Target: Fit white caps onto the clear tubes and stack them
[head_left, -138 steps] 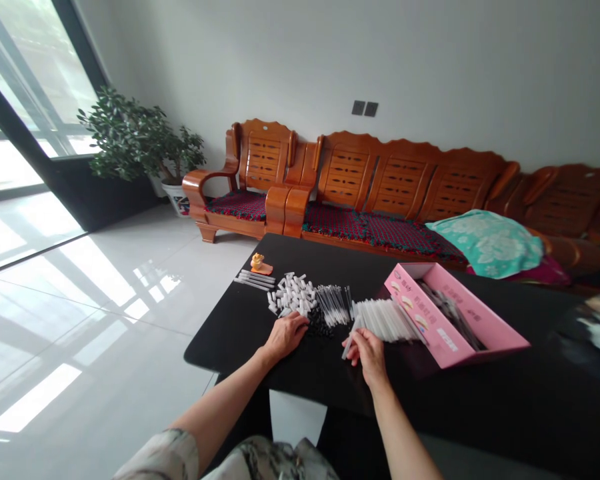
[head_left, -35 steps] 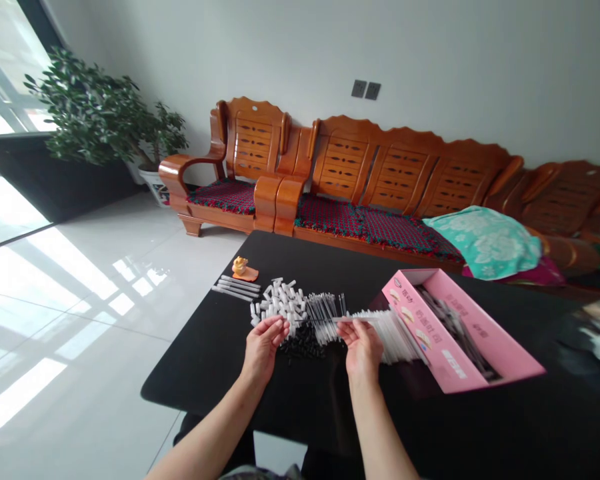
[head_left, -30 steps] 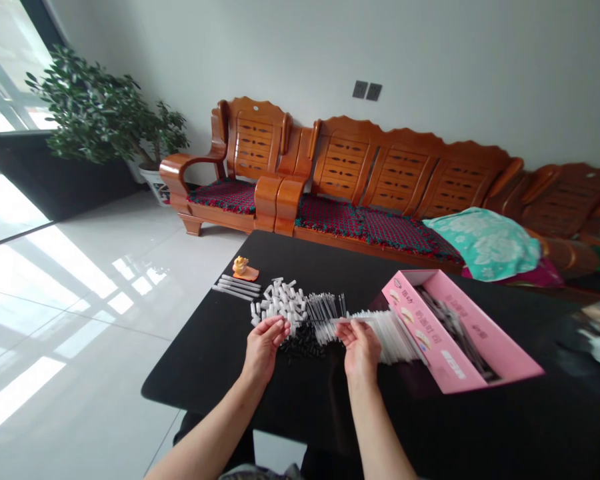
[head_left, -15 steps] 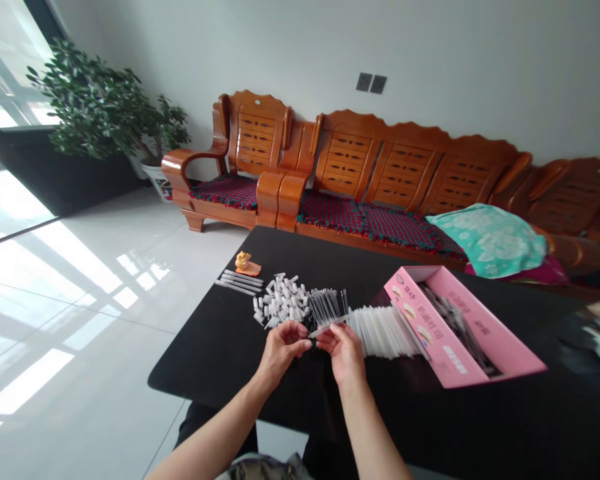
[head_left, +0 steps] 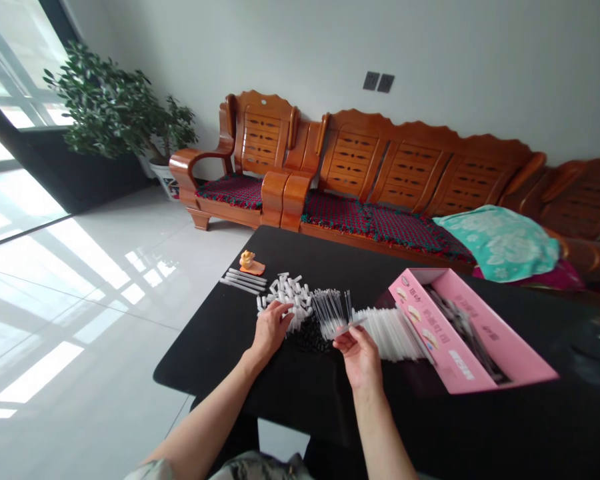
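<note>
Head camera shows me the left hand (head_left: 270,327), its grip indeterminable, shifted to the white pieces (head_left: 291,289) far left of the pink box (head_left: 441,341), leaving the right hand (head_left: 363,357) alone pinching a tube (head_left: 350,327) nearer that box.

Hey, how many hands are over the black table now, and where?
2. The left hand is at the white caps, touching or just above, I can't tell; the right hand holds a thin tube beside the clear tubes. None seems hidden.
</note>
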The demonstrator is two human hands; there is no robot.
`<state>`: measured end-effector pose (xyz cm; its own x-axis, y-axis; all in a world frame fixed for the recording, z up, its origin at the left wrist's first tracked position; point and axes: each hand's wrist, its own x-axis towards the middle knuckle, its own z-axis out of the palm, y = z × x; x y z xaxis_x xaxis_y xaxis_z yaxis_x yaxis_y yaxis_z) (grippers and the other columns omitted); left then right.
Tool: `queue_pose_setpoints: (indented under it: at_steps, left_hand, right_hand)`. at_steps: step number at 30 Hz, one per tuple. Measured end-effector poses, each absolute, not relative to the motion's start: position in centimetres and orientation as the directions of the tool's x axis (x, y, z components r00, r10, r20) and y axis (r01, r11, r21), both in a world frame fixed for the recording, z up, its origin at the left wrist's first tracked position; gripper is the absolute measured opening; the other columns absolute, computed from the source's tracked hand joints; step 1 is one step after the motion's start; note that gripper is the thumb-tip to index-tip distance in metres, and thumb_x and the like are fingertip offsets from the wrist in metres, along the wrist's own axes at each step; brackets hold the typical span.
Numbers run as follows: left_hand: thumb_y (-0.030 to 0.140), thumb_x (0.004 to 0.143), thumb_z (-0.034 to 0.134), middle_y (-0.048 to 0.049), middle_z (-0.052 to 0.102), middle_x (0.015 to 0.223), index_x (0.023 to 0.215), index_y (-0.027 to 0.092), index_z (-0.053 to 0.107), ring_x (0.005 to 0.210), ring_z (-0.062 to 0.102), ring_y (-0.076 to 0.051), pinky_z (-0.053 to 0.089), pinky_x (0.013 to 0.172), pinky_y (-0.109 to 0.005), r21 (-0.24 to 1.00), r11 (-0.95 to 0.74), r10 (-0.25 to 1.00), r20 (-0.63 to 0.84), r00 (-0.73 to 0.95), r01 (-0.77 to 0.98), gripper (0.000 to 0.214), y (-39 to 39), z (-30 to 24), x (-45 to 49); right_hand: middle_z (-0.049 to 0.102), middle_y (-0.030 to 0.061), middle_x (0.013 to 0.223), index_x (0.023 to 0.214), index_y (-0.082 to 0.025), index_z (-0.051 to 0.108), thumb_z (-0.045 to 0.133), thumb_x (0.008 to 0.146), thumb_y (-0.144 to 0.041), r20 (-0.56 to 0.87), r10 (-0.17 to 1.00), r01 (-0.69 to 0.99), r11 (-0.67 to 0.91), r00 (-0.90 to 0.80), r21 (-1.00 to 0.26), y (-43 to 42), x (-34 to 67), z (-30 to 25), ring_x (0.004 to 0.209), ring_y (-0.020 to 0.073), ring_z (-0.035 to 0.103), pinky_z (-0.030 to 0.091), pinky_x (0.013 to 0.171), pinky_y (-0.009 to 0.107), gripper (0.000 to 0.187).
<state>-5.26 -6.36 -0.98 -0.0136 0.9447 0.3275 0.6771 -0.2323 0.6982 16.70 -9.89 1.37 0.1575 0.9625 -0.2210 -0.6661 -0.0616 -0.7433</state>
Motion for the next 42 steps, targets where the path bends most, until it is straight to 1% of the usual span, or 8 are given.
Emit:
queue_pose_setpoints:
  at_steps: [3,6,13,20,24,31,38,42]
  left_hand:
    - [0.029,0.089,0.057,-0.0041,0.063,0.095,0.115,0.023,0.067,0.072,0.060,-0.014,0.044,0.067,-0.024,0.613,-0.227,0.951,0.306,0.037,0.757,0.029,-5.8,-1.1,-4.8]
    - [0.027,0.088,0.058,-0.0040,0.062,0.094,0.112,0.023,0.067,0.078,0.061,-0.015,0.044,0.069,-0.024,0.571,-0.223,0.956,0.287,0.062,0.790,0.026,-5.4,-1.0,-4.5]
    - [0.026,0.086,0.061,-0.0024,0.062,0.093,0.094,0.020,0.066,0.074,0.059,-0.014,0.044,0.069,-0.025,0.631,-0.229,0.953,0.302,0.037,0.741,0.011,-5.4,-1.1,-4.6]
    - [0.027,0.087,0.059,-0.0047,0.060,0.100,0.112,0.023,0.065,0.079,0.060,-0.015,0.048,0.075,-0.027,0.600,-0.292,0.938,0.330,0.102,0.745,0.026,-5.6,-1.2,-4.7]
    - [0.025,0.085,0.061,-0.0051,0.057,0.100,0.106,0.021,0.067,0.081,0.059,-0.016,0.049,0.079,-0.029,0.588,-0.335,0.924,0.356,0.137,0.736,0.022,-5.8,-1.4,-4.6]
    - [0.013,0.083,0.056,-0.0039,0.057,0.095,0.090,0.019,0.062,0.071,0.056,-0.013,0.049,0.073,-0.028,0.634,-0.304,0.935,0.340,0.097,0.711,0.011,-5.8,-1.6,-4.5]
    - [0.012,0.083,0.053,-0.0030,0.056,0.088,0.084,0.018,0.060,0.073,0.056,-0.015,0.047,0.075,-0.028,0.677,-0.288,0.940,0.333,0.067,0.677,0.009,-5.7,-1.2,-4.7]
    - [0.012,0.085,0.051,-0.0033,0.057,0.090,0.085,0.018,0.062,0.070,0.056,-0.013,0.046,0.072,-0.026,0.708,-0.278,0.943,0.331,0.042,0.649,0.012,-5.9,-0.7,-4.8]
  right_hand:
    - [0.075,0.0039,0.069,0.080,-0.016,0.066,0.080,0.063,-0.022,-0.237,0.959,-0.663,-0.077,0.155,-0.744,-9.9,16.8,0.8,0.055,0.0179,0.071,0.060,0.051,0.027,0.022]
    - [0.075,0.0046,0.069,0.081,-0.016,0.066,0.080,0.063,-0.022,-0.244,0.958,-0.664,-0.085,0.151,-0.743,-10.2,16.8,0.3,0.055,0.0179,0.071,0.060,0.051,0.027,0.023]
    - [0.076,0.0062,0.071,0.082,-0.016,0.066,0.080,0.065,-0.022,-0.260,0.955,-0.662,-0.106,0.139,-0.742,-10.4,16.6,-0.2,0.056,0.0180,0.071,0.060,0.052,0.027,0.023]
    - [0.075,0.0062,0.068,0.078,-0.016,0.066,0.081,0.061,-0.021,-0.277,0.948,-0.664,-0.106,0.157,-0.740,-10.3,15.9,0.7,0.055,0.0178,0.070,0.059,0.050,0.026,0.024]
    - [0.075,0.0054,0.068,0.079,-0.016,0.066,0.080,0.061,-0.021,-0.278,0.948,-0.662,-0.110,0.154,-0.741,-10.4,15.9,0.7,0.055,0.0179,0.071,0.059,0.049,0.026,0.023]
    - [0.076,0.0056,0.070,0.081,-0.016,0.066,0.080,0.063,-0.021,-0.272,0.950,-0.659,-0.110,0.150,-0.744,-10.4,16.0,0.1,0.056,0.0181,0.071,0.060,0.051,0.027,0.023]
    - [0.075,0.0052,0.068,0.079,-0.015,0.065,0.080,0.062,-0.021,-0.294,0.942,-0.661,-0.117,0.163,-0.741,-10.4,15.9,0.1,0.055,0.0177,0.070,0.059,0.050,0.026,0.024]
    - [0.075,0.0057,0.068,0.079,-0.015,0.065,0.081,0.061,-0.021,-0.300,0.939,-0.665,-0.118,0.166,-0.737,-10.6,16.0,0.2,0.055,0.0181,0.070,0.059,0.050,0.026,0.025]
